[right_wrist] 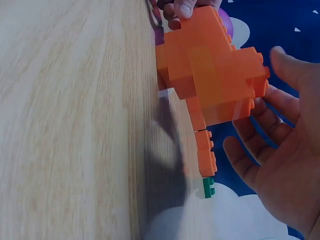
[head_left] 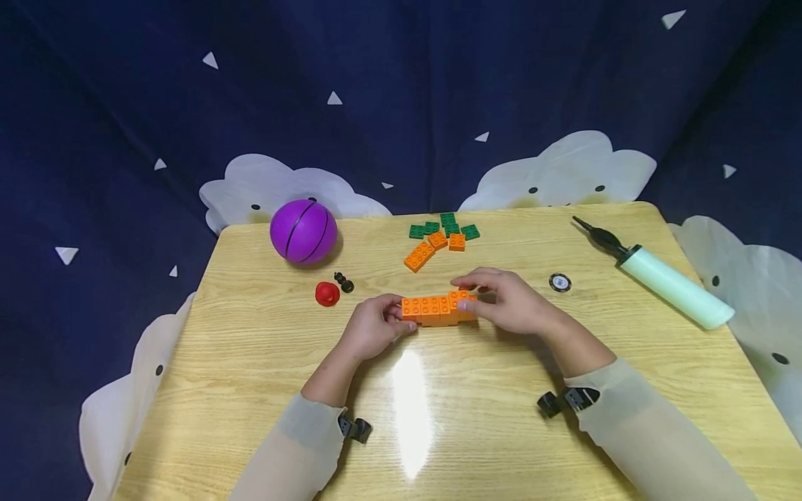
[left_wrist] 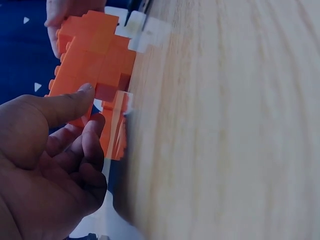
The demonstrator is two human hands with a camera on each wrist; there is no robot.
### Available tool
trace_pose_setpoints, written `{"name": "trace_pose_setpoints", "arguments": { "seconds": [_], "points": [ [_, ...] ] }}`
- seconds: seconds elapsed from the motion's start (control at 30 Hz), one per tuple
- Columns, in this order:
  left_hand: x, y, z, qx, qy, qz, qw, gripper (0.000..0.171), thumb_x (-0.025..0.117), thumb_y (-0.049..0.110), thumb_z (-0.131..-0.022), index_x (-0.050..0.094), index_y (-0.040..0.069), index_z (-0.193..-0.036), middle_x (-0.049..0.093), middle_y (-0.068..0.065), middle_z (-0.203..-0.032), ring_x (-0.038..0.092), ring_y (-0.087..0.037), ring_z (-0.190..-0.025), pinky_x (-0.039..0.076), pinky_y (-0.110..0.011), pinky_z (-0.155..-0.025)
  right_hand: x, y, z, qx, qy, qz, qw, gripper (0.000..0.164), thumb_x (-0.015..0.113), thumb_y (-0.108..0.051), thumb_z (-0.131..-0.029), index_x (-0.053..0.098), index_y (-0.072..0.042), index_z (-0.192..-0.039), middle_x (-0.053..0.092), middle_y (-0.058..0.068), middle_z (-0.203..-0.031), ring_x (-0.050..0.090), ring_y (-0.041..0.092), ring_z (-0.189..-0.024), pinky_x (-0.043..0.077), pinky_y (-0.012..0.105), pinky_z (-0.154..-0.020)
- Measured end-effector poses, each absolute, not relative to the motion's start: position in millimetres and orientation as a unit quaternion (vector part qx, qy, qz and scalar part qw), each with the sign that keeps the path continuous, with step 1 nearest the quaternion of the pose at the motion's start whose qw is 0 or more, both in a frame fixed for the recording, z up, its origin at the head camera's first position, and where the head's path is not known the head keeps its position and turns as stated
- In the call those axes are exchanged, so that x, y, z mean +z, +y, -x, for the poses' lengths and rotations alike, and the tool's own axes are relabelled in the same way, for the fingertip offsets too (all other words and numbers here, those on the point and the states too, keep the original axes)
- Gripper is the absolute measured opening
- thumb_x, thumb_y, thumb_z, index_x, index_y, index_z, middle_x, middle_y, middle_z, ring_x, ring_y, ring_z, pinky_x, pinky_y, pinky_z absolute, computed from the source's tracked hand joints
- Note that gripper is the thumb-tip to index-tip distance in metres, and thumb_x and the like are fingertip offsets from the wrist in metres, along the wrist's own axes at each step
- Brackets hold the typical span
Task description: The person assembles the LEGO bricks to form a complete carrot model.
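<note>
An elongated build of joined orange toy building bricks [head_left: 429,309] is held just above the table, studs up, with one brick raised on top near its right end. My left hand [head_left: 370,328] pinches the build's left end, thumb in front and fingers behind. At the other end is my right hand [head_left: 512,304], thumb and fingers spread around the raised brick. In the right wrist view, the right thumb [right_wrist: 287,62] stands slightly apart from that brick, and the fingers extend behind the build; whether they touch it I cannot tell.
Loose orange bricks [head_left: 419,257] and several green bricks [head_left: 447,219] lie behind the build. Leftward are a purple ball [head_left: 303,232], a small red hat-shaped piece [head_left: 327,293] and a black beaded piece [head_left: 344,282]. A round chip [head_left: 560,282] and a hand pump [head_left: 673,285] lie at right.
</note>
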State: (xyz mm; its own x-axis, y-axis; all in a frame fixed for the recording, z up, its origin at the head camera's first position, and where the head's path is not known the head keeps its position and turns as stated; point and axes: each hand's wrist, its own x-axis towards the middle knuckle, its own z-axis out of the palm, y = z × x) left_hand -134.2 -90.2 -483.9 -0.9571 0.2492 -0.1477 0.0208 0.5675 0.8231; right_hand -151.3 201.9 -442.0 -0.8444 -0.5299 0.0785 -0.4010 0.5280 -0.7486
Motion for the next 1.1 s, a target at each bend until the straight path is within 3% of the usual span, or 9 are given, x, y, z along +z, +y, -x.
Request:
{"name": "trace_pose_setpoints", "arguments": {
  "seconds": [0.17,0.4,0.63,0.93,1.1],
  "points": [
    [-484.5,-90.7,134.5,0.47,0.87,-0.077,0.13,0.047,0.088,0.018,-0.084,0.069,0.005,-0.125,0.068,0.002,-0.092,0.059,-0.016,-0.08,0.05,-0.031,-0.071,-444.0,201.7,158.6,-0.415,0.875,0.235,0.082,0.039,0.066,-0.035,-0.103,0.069,-0.011,-0.134,0.07,0.0,-0.117,0.064,0.019,-0.107,0.055,0.045,-0.096],
    [-483.7,-91.8,135.2,0.474,0.866,-0.081,0.135,0.047,0.087,0.019,-0.085,0.068,0.005,-0.126,0.067,0.001,-0.094,0.059,-0.017,-0.082,0.052,-0.03,-0.072,-449.5,201.9,173.0,-0.404,0.891,0.189,0.083,0.04,0.058,-0.038,-0.107,0.068,-0.012,-0.136,0.068,0.006,-0.13,0.068,0.022,-0.1,0.056,0.044,-0.089],
    [-483.4,-93.1,135.9,0.482,0.863,-0.079,0.129,0.044,0.087,0.018,-0.084,0.07,0.006,-0.124,0.067,0.0,-0.093,0.06,-0.017,-0.081,0.051,-0.03,-0.072,-463.3,199.0,191.0,-0.392,0.902,0.166,0.07,0.035,0.059,-0.029,-0.108,0.067,-0.01,-0.136,0.066,0.009,-0.134,0.065,0.026,-0.107,0.052,0.047,-0.093],
    [-484.8,-91.8,135.3,0.482,0.863,-0.069,0.131,0.048,0.088,0.02,-0.084,0.069,0.008,-0.126,0.067,0.001,-0.094,0.06,-0.017,-0.083,0.052,-0.032,-0.076,-482.0,196.2,213.6,-0.359,0.921,0.148,0.026,0.037,0.062,-0.02,-0.104,0.064,-0.002,-0.137,0.066,0.014,-0.116,0.059,0.029,-0.1,0.049,0.046,-0.09],
    [-485.6,-90.9,135.2,0.483,0.864,-0.065,0.129,0.048,0.088,0.019,-0.084,0.069,0.008,-0.127,0.067,0.001,-0.094,0.06,-0.018,-0.084,0.052,-0.033,-0.077,-485.2,195.1,222.8,-0.349,0.927,0.136,0.017,0.044,0.064,-0.02,-0.103,0.059,-0.002,-0.142,0.061,0.017,-0.119,0.057,0.031,-0.101,0.048,0.047,-0.09]
  ]
}}
